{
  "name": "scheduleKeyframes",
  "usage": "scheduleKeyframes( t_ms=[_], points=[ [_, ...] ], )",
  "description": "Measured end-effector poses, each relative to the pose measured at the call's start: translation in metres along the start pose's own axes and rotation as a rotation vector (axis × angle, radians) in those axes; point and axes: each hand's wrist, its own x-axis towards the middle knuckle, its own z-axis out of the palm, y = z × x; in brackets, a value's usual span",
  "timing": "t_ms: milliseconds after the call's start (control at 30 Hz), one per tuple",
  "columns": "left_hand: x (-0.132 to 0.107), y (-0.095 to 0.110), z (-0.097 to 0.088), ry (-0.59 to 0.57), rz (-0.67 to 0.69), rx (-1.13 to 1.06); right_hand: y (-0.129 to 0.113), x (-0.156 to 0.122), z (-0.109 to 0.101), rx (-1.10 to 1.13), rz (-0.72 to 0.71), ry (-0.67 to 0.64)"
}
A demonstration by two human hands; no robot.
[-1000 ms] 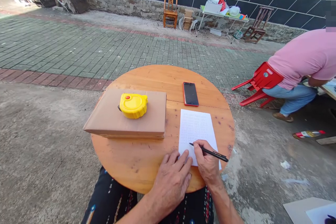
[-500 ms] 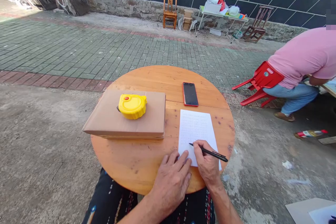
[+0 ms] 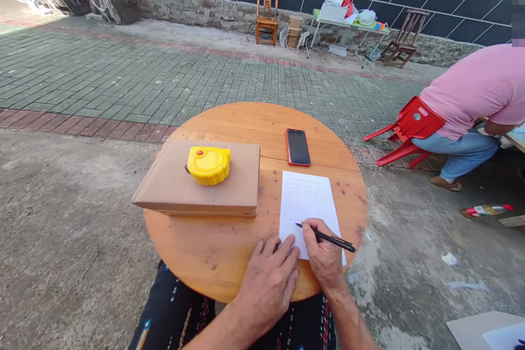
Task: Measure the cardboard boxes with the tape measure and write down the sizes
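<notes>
A white sheet of paper (image 3: pixel 305 202) lies on the right half of a round wooden table (image 3: pixel 229 251). My right hand (image 3: pixel 324 257) grips a black pen (image 3: pixel 328 238) whose tip touches the sheet's lower part. My left hand (image 3: pixel 268 279) lies flat with fingers spread, its fingertips on the paper's lower left corner. A flat cardboard box (image 3: pixel 192 188) rests on the table's left side with a yellow tape measure (image 3: pixel 208 164) on top. A red-cased phone (image 3: pixel 297 147) lies face up beyond the paper.
A person in a pink shirt (image 3: pixel 476 93) sits on a red plastic stool (image 3: pixel 404 128) to the right. A wooden chair (image 3: pixel 266 13), a small folding table with bags (image 3: pixel 348 19) and another chair (image 3: pixel 402 38) stand by the far wall. A bottle (image 3: pixel 486 210) lies on the ground.
</notes>
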Motion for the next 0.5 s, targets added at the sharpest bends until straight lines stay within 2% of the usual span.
scheduleKeyframes(
  t_ms=[500],
  points=[
    [0.0014,0.0010,-0.0024,0.034,0.018,0.017,0.0018,-0.0011,0.0010,0.002,0.011,-0.011]
  ],
)
